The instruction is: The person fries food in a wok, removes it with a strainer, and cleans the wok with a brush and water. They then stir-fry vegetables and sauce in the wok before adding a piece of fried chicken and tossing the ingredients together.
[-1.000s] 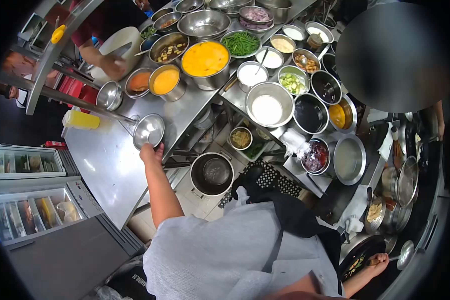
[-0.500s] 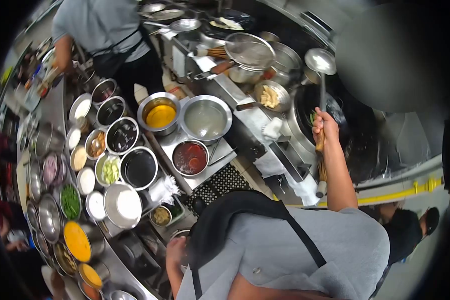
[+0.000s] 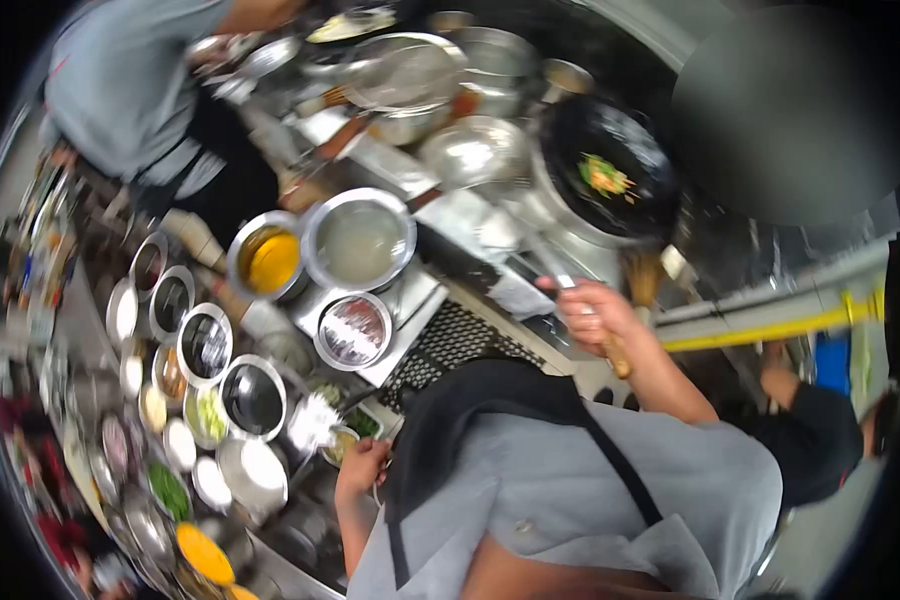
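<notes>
My right hand point(image 3: 600, 310) is wrapped round a long-handled ladle point(image 3: 562, 270), whose wooden grip end points down towards me. Its shaft, blurred, runs up and left towards a shiny round metal bowl point(image 3: 475, 152). Beyond that hand, a black wok point(image 3: 570, 150) on the stove holds a small heap of green and orange food point(image 3: 605, 178). Low beside my apron, my left hand point(image 3: 363, 465) has its fingers curled together; I cannot tell what is in them. Right by it is a small container of yellowish food point(image 3: 340, 444).
A steel pot of cloudy liquid point(image 3: 360, 240), a pot of yellow liquid point(image 3: 272, 262) and a pot of red liquid point(image 3: 354, 331) stand ahead. Several ingredient pots line the left counter. A bamboo brush point(image 3: 644, 280) is near the wok. One co-worker point(image 3: 130, 90) stands upper left, another person point(image 3: 810, 440) at right.
My right hand has drawn the ladle back and down, away from the wok. The food in the wok has come into view. My left hand has risen slightly. The camera view has turned.
</notes>
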Demonstrator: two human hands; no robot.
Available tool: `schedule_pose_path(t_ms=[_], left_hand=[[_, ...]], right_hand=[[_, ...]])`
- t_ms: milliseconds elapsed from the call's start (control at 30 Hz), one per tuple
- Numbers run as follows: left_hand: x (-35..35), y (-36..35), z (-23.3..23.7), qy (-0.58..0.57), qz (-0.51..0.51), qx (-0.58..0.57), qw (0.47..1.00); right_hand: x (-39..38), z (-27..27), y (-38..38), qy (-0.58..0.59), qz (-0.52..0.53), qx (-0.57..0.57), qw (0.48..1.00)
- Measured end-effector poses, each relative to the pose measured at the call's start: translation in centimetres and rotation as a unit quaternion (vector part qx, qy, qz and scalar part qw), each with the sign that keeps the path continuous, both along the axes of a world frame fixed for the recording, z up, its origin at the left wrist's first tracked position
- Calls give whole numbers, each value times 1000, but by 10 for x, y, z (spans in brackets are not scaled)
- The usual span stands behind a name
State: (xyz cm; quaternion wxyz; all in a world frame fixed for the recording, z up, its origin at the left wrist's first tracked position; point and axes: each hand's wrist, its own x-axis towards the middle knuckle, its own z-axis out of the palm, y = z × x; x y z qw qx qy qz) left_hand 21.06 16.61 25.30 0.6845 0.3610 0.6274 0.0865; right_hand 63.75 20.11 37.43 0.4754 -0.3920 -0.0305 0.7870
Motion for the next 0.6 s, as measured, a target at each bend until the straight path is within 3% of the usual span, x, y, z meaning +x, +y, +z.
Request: schedule_pose_path(t_ms=[200, 367, 600], left_hand=[[-10, 13, 3, -61, -1, 22, 998], [-18, 18, 49, -59, 71, 4, 996], [-60, 18, 29, -109, 35, 8, 993]], right_hand=[[-50, 8, 20, -34, 108, -11, 994], [-87, -11, 50, -38, 154, -16, 987], [-138, -53, 101, -156, 173, 21, 972]])
